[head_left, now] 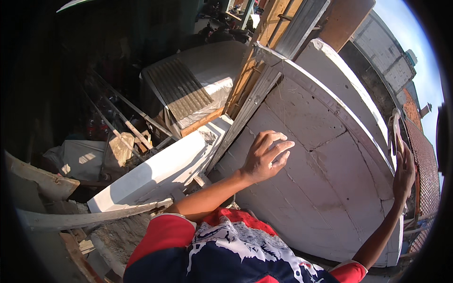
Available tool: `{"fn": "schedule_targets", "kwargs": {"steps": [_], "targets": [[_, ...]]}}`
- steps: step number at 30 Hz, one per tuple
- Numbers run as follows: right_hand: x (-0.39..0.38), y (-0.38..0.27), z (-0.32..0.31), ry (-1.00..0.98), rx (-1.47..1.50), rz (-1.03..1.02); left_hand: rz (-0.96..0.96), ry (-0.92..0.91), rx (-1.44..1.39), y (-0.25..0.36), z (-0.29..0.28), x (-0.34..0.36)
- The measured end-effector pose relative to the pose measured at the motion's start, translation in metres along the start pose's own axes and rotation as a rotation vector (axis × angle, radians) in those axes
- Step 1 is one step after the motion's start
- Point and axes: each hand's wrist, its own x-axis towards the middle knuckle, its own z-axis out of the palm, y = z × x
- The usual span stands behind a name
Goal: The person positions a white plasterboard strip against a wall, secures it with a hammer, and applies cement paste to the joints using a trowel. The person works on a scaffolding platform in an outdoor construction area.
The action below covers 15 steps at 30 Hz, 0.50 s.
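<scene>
While your left hand point(268, 158) hangs half open, fingers loosely curled, before the pale block wall point(330, 203) at centre-right, your right hand point(404, 175) is at its right end, beside a slender whitish object point(395, 125); whether you grip it, I cannot tell. A corrugated sheet point(181, 89) lies far left.

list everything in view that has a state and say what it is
left hand, raised, fingers partly curled, no object visible in it
right hand, at the block wall's right edge, grip unclear
pale object, beside the right hand, kind unclear
block wall, standing, joint lines showing
low white wall, partly shaded
corrugated sheet, lying slanted, partly sunlit
</scene>
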Motion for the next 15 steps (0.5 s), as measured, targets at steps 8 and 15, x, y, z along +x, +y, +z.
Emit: {"fn": "schedule_targets", "kwargs": {"steps": [8, 15], "targets": [[0.077, 0.029, 0.042, -0.236, 0.129, -0.089, -0.531, 0.019, 0.094, -0.093, -0.035, -0.060], [0.095, 0.051, 0.049, -0.366, -0.017, 0.008, -0.499, -0.108, 0.052, -0.104, -0.031, -0.081]]}}
